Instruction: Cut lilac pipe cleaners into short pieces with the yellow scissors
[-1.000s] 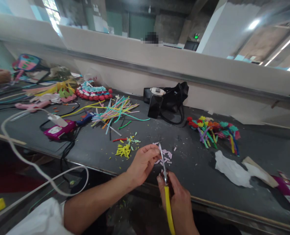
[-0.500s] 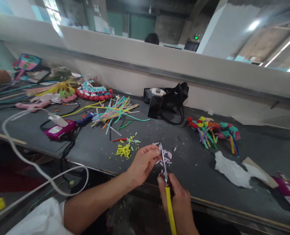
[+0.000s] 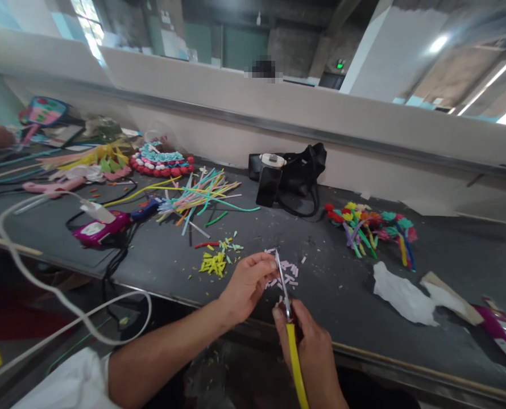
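Observation:
My right hand [image 3: 310,341] is closed on scissors [image 3: 283,287] with a yellow handle, their metal blades pointing away from me. Close to the blade tips, my left hand [image 3: 247,284] is closed, thumb and forefinger pinched; whatever lies between them is too small to make out. Short pale purple pieces [image 3: 293,268] lie scattered on the dark table beneath and beside the blades. Left of my left hand is a small heap of yellow cut pieces [image 3: 212,263], with light green bits [image 3: 231,245] and a red strip [image 3: 206,245] just behind it.
Farther back lie a loose pile of coloured strips [image 3: 202,193], a black bag [image 3: 306,173] and a dark bottle [image 3: 269,184]. Colourful flowers [image 3: 370,224] and white paper [image 3: 402,292] are to the right. A magenta tool [image 3: 102,227] and white cable [image 3: 57,284] occupy the left.
The whole view has shifted slightly, so things appear a little farther left. Both hands and the scissors keep nearly the same pose by the purple pieces.

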`<state>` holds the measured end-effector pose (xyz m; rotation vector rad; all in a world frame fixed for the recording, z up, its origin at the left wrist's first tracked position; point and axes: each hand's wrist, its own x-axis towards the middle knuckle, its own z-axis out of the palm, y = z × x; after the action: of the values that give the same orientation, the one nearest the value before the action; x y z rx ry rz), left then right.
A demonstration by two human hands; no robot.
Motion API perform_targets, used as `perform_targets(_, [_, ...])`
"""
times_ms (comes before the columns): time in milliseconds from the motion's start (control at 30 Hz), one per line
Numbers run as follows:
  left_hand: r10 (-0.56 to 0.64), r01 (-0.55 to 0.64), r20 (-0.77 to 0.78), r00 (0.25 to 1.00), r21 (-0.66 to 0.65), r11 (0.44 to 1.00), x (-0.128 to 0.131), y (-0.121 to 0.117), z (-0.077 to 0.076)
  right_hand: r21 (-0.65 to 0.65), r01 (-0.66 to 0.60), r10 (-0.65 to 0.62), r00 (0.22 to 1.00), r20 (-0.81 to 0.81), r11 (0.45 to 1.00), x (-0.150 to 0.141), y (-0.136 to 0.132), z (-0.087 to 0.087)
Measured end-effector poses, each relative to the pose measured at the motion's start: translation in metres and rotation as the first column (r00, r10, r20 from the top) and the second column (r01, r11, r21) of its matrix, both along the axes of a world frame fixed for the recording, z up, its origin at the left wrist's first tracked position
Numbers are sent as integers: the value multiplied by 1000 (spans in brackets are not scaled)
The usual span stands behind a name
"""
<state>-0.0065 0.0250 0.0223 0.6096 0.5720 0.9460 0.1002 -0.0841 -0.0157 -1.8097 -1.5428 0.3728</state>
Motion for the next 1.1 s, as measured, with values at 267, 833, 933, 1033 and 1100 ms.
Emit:
perform_targets(267, [-14,14,21,1000,0,1000,-1,-1,2,53,-6,6,1000,-6,999,-2,1,-1])
perform_targets(833, [-42,42,4,999,4,999,-2,-1,4,-7,-29,29,998,-55,1000,4,1,-2])
perform_targets(933, [-41,41,4,999,12,999,-1,-1,3,17,-23,24,997,-76,1000,3,-1,0])
perform_targets(1033, [-51,51,11,999,20,999,-1,-1,2,22,-45,47,994,-102,999,2,-1,5])
perform_targets(1100, [-63,63,18,998,17,998,-1,0,1,28,-44,47,993,-112,999,1,0,8])
